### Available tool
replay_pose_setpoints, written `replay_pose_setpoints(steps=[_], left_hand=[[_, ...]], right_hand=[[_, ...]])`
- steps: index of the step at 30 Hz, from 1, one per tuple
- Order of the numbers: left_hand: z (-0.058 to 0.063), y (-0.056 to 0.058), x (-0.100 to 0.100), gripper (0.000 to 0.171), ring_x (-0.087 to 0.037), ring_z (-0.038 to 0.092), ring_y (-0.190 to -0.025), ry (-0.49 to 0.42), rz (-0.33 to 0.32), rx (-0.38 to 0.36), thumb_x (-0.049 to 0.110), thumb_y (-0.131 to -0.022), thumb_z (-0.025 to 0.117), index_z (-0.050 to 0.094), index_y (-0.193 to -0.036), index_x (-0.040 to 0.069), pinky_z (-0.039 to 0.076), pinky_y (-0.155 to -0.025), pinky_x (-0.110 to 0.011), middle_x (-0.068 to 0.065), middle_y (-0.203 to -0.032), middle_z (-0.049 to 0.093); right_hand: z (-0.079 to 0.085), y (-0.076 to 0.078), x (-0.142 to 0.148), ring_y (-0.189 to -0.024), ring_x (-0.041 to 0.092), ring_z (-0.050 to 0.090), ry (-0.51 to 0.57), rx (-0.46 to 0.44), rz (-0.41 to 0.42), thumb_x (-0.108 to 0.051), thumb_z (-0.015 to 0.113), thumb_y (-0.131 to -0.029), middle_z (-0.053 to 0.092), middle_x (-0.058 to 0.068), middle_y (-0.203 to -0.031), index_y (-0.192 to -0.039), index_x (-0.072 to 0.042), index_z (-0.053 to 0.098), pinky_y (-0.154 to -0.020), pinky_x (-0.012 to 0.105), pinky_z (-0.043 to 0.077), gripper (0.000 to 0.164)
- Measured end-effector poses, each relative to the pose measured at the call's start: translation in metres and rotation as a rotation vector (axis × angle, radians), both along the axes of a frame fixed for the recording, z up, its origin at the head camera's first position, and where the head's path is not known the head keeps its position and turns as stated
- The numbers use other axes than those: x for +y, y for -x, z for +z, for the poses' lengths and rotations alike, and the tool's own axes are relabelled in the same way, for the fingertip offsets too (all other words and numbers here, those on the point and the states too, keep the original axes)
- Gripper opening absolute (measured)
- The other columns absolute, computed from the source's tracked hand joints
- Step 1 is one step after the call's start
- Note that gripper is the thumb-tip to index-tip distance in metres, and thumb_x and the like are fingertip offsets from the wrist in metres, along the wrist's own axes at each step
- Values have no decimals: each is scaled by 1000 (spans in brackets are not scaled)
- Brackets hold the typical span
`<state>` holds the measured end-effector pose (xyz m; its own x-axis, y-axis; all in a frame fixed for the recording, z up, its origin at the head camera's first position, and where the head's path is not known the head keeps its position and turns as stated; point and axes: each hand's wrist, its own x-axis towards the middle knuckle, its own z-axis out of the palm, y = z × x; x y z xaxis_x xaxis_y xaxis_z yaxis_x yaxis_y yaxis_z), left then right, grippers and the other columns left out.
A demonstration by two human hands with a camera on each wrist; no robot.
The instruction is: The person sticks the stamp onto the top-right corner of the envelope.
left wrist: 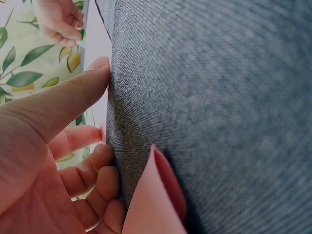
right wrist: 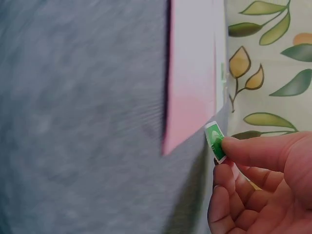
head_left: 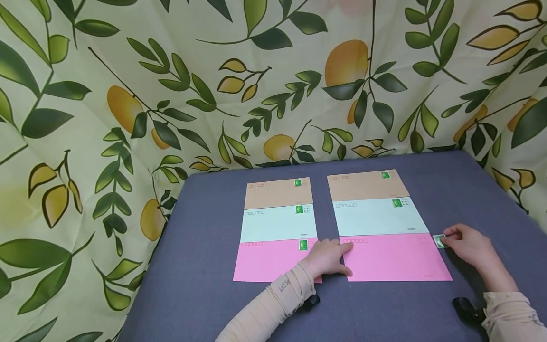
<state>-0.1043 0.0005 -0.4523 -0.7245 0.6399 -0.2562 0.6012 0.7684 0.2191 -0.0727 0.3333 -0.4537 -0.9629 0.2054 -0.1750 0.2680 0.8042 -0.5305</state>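
A pink envelope (head_left: 395, 259) lies at the front of the right column. My left hand (head_left: 326, 256) rests at its left edge, thumb and index finger spread and touching the paper. In the left wrist view the thumb (left wrist: 73, 97) lies straight along that edge, the other fingers loosely bent. Just off the envelope's right edge, my right hand (head_left: 472, 247) pinches a small green postage stamp (head_left: 439, 241) between thumb and fingers. The stamp (right wrist: 215, 141) shows its green printed face in the right wrist view, tilted above the cloth.
Behind the pink envelope lie a light blue envelope (head_left: 376, 217) and a brown envelope (head_left: 363, 186), both stamped. A left column holds another pink envelope (head_left: 267, 263), blue envelope (head_left: 273, 225) and brown envelope (head_left: 273, 194), each stamped. A dark blue cloth (head_left: 205, 237) covers the table; leaf-patterned fabric (head_left: 179, 123) hangs behind.
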Motion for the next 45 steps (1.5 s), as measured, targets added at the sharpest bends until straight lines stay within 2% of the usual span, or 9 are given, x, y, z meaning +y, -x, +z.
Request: replay_pose_setpoints(steps=[4,11,18,26,35,45], left_hand=[[-1,0,0,71,-9,51,-90,-7,4,-2,49,-75,73,45,-138,32,39,-77,-24,6,-118,60],[-1,0,0,71,-9,52,-93,-4,2,-5,50,-75,72,45,-138,32,39,-77,-23,6,-118,60],[1,0,-1,71,-10,53,-99,-4,2,-12,49,-75,72,44,-138,32,40,-80,-24,5,-122,59],[1,0,-2,71,-10,53,-98,-4,6,-16,50,-75,71,44,-139,33,40,-81,-25,6,-123,59],[2,1,-2,72,-10,52,-97,-11,12,-19,52,-75,71,43,-139,33,40,-83,-25,7,-124,58],[0,2,-2,72,-9,51,-92,-7,-3,-17,52,-75,71,43,-139,33,40,-79,-24,6,-123,59]], right_hand=[[6,1,-5,-69,24,48,-12,52,2,-16,55,-89,56,20,-80,-100,12,53,-54,28,36,31],[14,6,-13,-70,21,51,17,32,19,-23,58,-88,60,18,-82,-105,10,55,-54,28,37,37],[7,13,-24,-74,22,53,86,-39,53,-28,61,-87,62,18,-86,-107,10,53,-57,28,40,44],[-3,19,-33,-70,15,50,100,-55,73,-23,63,-84,62,11,-81,-101,7,56,-57,26,38,35],[-4,19,-38,-74,24,49,66,-69,62,-21,62,-84,56,15,-80,-97,7,54,-57,28,38,32],[-3,18,-44,-70,22,48,11,-60,77,-17,60,-85,55,12,-75,-94,6,56,-56,27,34,25]])
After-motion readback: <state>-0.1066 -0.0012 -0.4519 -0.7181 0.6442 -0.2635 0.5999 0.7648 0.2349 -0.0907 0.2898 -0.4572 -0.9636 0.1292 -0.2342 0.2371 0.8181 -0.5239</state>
